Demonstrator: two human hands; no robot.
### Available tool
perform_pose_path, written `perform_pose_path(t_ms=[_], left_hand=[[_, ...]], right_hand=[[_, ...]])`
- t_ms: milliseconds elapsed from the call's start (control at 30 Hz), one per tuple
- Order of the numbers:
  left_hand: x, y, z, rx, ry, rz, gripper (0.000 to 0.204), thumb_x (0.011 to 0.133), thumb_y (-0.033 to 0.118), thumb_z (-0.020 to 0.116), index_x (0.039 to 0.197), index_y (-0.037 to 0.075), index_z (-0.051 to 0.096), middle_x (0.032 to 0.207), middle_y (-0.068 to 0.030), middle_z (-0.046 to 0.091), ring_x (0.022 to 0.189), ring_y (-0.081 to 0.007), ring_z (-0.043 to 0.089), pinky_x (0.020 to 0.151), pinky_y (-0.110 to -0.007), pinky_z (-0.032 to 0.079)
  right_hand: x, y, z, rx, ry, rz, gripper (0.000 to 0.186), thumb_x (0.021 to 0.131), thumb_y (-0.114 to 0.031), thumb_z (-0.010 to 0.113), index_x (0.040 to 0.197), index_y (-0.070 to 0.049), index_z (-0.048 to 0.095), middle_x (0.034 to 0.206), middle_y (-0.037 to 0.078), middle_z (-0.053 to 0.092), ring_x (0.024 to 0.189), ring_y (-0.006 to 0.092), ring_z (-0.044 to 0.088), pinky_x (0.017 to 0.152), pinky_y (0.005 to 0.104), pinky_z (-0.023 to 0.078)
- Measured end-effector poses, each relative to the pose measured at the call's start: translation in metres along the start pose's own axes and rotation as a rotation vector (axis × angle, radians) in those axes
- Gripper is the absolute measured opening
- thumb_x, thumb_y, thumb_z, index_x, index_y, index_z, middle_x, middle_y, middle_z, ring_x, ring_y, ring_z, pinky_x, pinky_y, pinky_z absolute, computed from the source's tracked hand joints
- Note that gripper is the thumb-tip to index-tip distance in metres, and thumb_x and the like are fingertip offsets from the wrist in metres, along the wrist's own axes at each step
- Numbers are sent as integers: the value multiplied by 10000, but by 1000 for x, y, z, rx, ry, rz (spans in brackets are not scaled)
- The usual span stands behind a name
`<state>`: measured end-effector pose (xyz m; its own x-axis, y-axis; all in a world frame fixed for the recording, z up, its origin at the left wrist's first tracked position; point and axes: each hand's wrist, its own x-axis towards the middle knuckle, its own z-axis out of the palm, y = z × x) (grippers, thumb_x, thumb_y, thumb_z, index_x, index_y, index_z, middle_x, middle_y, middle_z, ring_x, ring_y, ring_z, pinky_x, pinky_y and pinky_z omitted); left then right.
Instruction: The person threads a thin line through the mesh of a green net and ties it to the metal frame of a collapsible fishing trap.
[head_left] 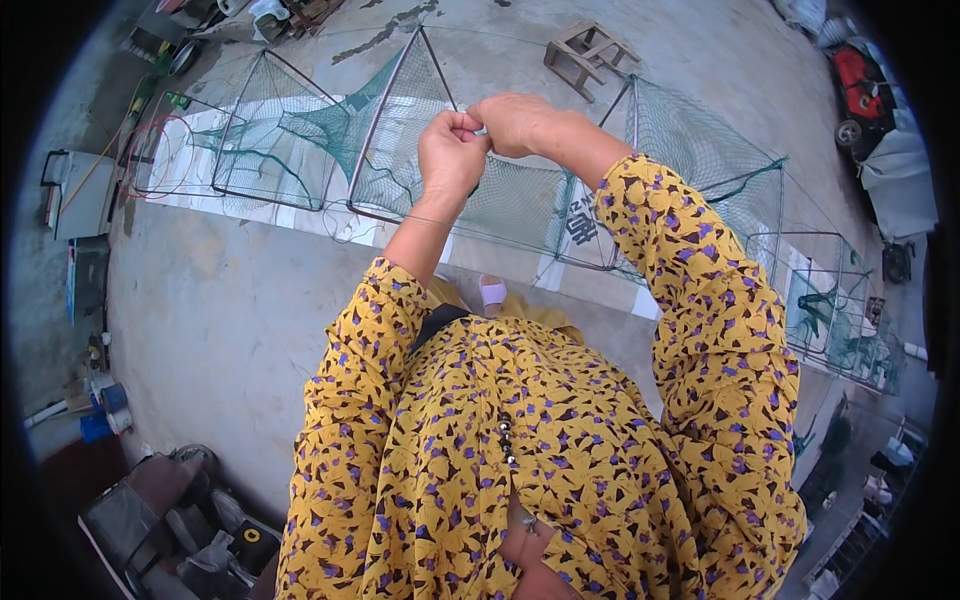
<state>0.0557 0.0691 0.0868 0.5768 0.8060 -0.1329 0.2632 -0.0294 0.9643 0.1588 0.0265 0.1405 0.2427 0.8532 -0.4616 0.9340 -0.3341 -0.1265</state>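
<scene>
A long green net trap (530, 205), strung over dark rectangular wire frames, stretches from left to right in front of me. My left hand (450, 155) is closed, its thumb and fingertips pinched together near the top of one frame (388, 105). Against it, from the right, my right hand (515, 122) is closed too, its fingers pointing left and mostly hidden behind its back. A small pale bit (480, 131) shows where the fingertips meet; I cannot make out what it is.
White printed sheeting (590, 275) lies beneath the trap on the concrete floor. Beyond stands a small wooden stool (590, 55). A red wheeled machine (860, 90) is at the far right. Crates and clutter (190, 520) fill the near left corner. A red cord loop (150, 150) lies at the trap's left end.
</scene>
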Motion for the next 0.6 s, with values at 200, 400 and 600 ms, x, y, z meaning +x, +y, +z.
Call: perform_pose_path(t_ms=[200,400,600], left_hand=[[-11,3,1,-150,52,-12,249,637,-36,682,742,43,471,699,-19,521,607,-85,488,559,-223,444],[-7,-1,0,136,-1,201,242,621,43,710,733,49,495,643,-43,564,602,-145,557,564,-285,457],[-10,21,6,682,29,359,145,663,175,619,731,61,560,674,-93,604,660,-280,592,609,-361,466]], right_hand=[[-10,11,9,129,211,-141,171,695,-139,624,862,-102,619,813,118,627,774,306,587,633,396,452],[-17,21,17,85,405,-145,149,693,-148,619,837,-117,636,776,92,629,759,285,593,643,389,457],[-19,28,14,90,381,-133,152,696,-168,617,838,-122,647,792,89,635,798,276,597,684,378,467]])
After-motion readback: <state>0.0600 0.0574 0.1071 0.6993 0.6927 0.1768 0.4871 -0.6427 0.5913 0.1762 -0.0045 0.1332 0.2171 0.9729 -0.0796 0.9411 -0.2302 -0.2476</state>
